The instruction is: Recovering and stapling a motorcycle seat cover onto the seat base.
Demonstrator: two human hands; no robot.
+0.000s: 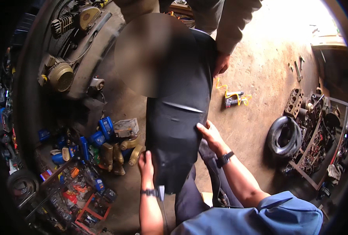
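The black panel (178,129) is held lengthwise in front of the body, its near end over the lap and its far end reaching toward another person, though part of that end is lost in blur. A bright crease (182,107) runs across its middle; whether it is a fold or a slit cannot be told. The panel's edges are held by two half-curled hands: the left hand (146,168) at the near left edge, the right hand (213,137) a little farther up the right edge, thumb toward the upper face. The fingers underneath are hidden. Even pressure from both sides would seem best, so that the sheet is not twisted or bent further along the crease. The far end is best steadied in time with the co-worker's hand (222,64), which hangs at the far right edge; its contact cannot be made out. Near the left wrist, a light-grey piece with a cord (161,192) should be watched for snagging. To the right, a device with a yellow cord (232,101) lies on the floor (252,137); blue bottles (106,127) to the left are also best avoided by foot
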